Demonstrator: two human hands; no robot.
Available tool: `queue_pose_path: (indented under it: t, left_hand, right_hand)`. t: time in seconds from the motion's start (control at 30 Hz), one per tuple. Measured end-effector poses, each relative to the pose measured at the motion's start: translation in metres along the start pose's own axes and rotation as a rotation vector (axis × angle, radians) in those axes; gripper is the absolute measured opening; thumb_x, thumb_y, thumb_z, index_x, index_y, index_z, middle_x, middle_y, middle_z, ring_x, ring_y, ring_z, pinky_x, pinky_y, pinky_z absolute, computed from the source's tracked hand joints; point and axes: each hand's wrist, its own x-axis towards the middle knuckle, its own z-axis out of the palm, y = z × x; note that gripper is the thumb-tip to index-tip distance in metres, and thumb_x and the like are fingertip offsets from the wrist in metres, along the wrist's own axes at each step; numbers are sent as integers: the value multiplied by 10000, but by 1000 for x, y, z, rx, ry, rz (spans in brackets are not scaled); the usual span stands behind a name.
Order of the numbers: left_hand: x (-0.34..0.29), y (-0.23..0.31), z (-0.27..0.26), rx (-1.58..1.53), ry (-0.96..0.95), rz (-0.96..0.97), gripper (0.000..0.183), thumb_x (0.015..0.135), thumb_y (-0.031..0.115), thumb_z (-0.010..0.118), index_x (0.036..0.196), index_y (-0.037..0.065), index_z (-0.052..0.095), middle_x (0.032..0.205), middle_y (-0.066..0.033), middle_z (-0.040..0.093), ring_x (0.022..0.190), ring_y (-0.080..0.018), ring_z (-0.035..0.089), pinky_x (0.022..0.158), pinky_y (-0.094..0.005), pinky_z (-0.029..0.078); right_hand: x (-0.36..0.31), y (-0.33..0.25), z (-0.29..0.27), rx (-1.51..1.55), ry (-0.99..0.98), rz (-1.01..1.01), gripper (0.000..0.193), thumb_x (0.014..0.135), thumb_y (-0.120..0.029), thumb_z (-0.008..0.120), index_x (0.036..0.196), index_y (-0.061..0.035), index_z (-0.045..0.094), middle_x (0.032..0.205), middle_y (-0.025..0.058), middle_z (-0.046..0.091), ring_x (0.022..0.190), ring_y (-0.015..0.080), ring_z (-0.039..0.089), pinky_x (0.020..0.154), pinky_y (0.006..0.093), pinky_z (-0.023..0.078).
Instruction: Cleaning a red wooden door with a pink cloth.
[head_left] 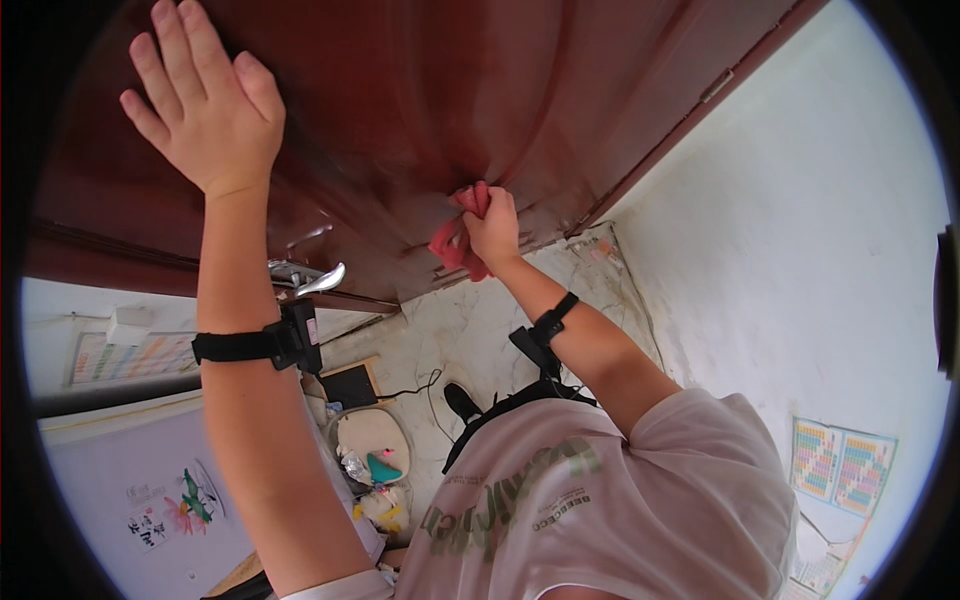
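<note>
My left hand (pixel 215 115) lies flat, fingers stretched out, against the upper left of a glossy dark red door (pixel 390 90). Lower down and to the right, my right hand (pixel 497 228) grips a pinkish-red cloth (pixel 462 240) and presses it to the door's surface. Part of the cloth hangs loose below the fingers. A silver door handle (pixel 322 280) sticks out at the door's left edge, beside my left forearm.
A white wall (pixel 780 230) with colourful charts (pixel 842 465) runs along the right. Marbled tiles (pixel 420 335) cover the floor. At lower left are a small framed board (pixel 350 387), a stool-like seat (pixel 372 430) with items on it, and a pale panel (pixel 120 480) bearing a flower picture.
</note>
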Motion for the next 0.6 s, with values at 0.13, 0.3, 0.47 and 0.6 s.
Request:
queue_pose_path:
  t: [0.13,0.3,0.47,0.6]
  left_hand:
    - [2,-5,0,-17,-12,-4,609,1087,369,428,1645,140,511,1716,-21,482,1592,-287,408,1324,-535,151]
    - [1,-3,-8,105,-116,-22,614,1046,332,448,1624,146,538,1726,-27,472,1614,-266,395,1329,-541,182]
    - [5,4,-17,196,-194,-14,630,1032,305,471,1631,118,524,1736,-38,457,1620,-275,385,1332,-541,181]
    - [4,-1,-21,217,-242,-16,643,1022,282,487,1642,113,505,1760,-43,415,1631,-272,363,1338,-541,172]
  right_hand:
    - [4,-42,-24,181,8,61,458,825,-84,792,1242,-3,619,1176,232,693,1153,452,670,1001,502,533]
    - [20,-130,-64,396,-36,-63,450,836,-72,791,1259,-5,651,1196,222,716,1136,417,698,1008,465,545]
    - [68,-198,-115,200,167,-600,502,787,-54,827,1270,-39,692,1227,156,728,1107,367,695,993,426,561]
    - [109,-252,-157,27,386,-979,605,708,-49,858,1290,-54,693,1251,96,699,1119,354,642,987,439,558]
